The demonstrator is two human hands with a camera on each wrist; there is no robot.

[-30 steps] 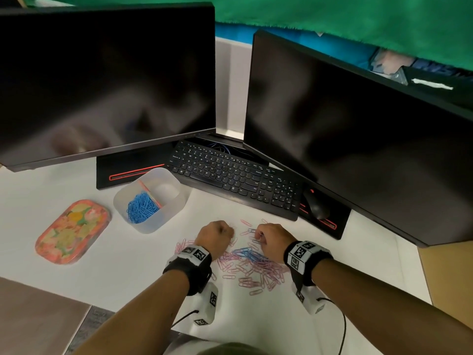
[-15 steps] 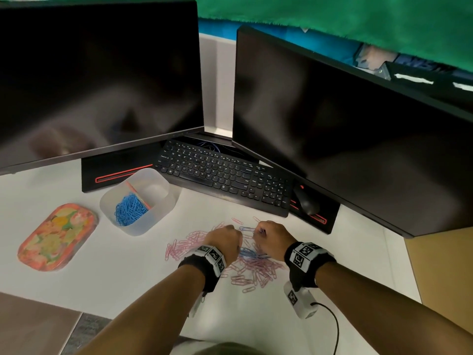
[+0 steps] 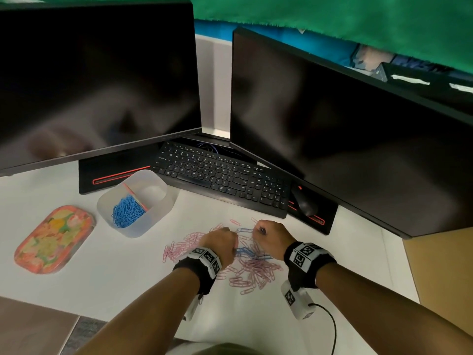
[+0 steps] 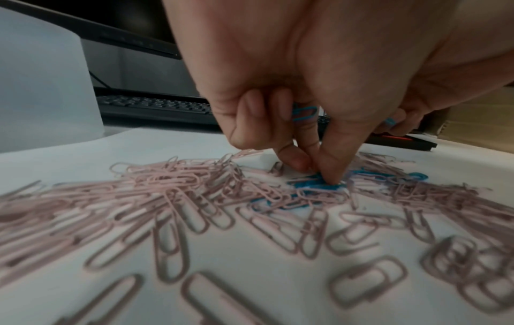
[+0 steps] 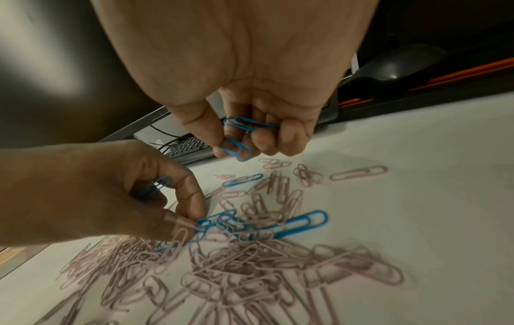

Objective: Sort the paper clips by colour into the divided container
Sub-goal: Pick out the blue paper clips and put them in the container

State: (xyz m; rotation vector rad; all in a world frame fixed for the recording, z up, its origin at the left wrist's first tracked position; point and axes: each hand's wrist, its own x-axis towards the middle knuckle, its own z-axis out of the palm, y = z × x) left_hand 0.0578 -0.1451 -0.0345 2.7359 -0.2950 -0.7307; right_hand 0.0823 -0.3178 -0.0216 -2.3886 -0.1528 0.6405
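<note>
Hands: we find both low over the loose pile on the white desk sheet (image 3: 115, 285), knuckles up in the head view.
Left hand (image 3: 219, 242): our thumb and forefinger tips (image 4: 331, 173) are pressed together on a blue paper clip in the pile (image 4: 314, 185); the other fingers are curled into the palm, and more blue clips (image 4: 304, 113) are tucked inside that curl.
Right hand (image 3: 271, 235): our thumb and forefinger pinch one blue clip (image 5: 236, 150) clear of the desk; the remaining fingers are curled over further blue clips (image 5: 242, 124) held against the palm.
Loose pile: pink paper clips (image 3: 253, 274) lie scattered under and around both hands, with a second spread of pink (image 3: 179, 245) to the left; a few blue ones (image 5: 300, 224) lie among them, and one blue clip (image 5: 242, 179) lies apart, just beyond the left forefinger.
Divided container (image 3: 158, 219): translucent tub standing left of the pile, near the keyboard; a pink divider (image 3: 134, 197) splits it in two.
Sorted so far: a heap of blue clips (image 3: 126, 212) fills the near-left compartment; the far-right compartment shows only its bare floor.
Surroundings: a floral tray (image 3: 55, 238) lies left of the container; a black keyboard (image 3: 220, 185), a mouse (image 3: 304, 202) and two dark monitors (image 3: 97, 80) stand behind.
</note>
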